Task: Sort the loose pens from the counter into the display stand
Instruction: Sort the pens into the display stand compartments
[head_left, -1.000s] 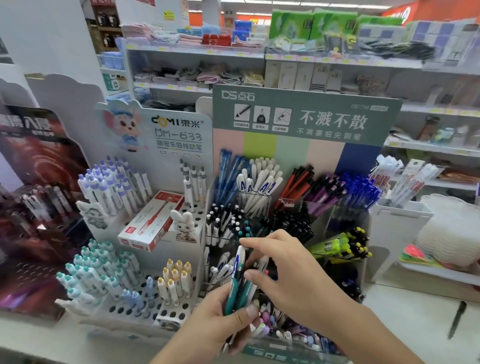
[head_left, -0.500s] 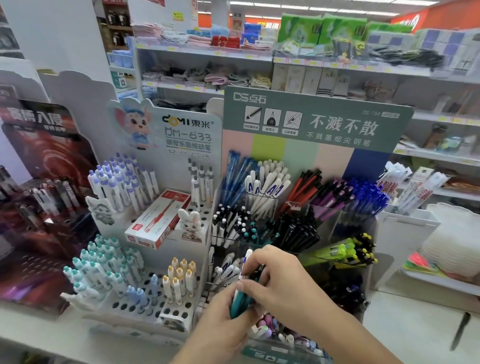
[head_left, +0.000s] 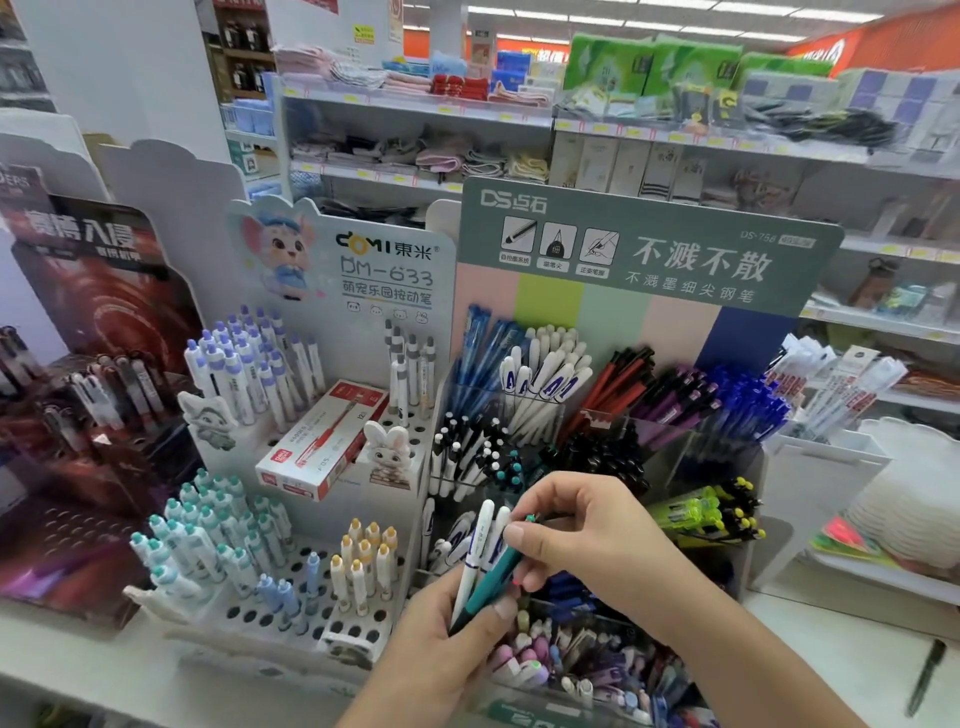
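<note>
Fingers of my left hand curl round a bundle of pens, held upright just in front of the stand. From the right, my right hand arches over, pinching the teal pen near its top.

Red-and-white box lying tilted on left white stand. Rabbit figure just beside box. Folded towels on rear shelf. Green tissue packs on top shelf. Dark red poster far left.
</note>
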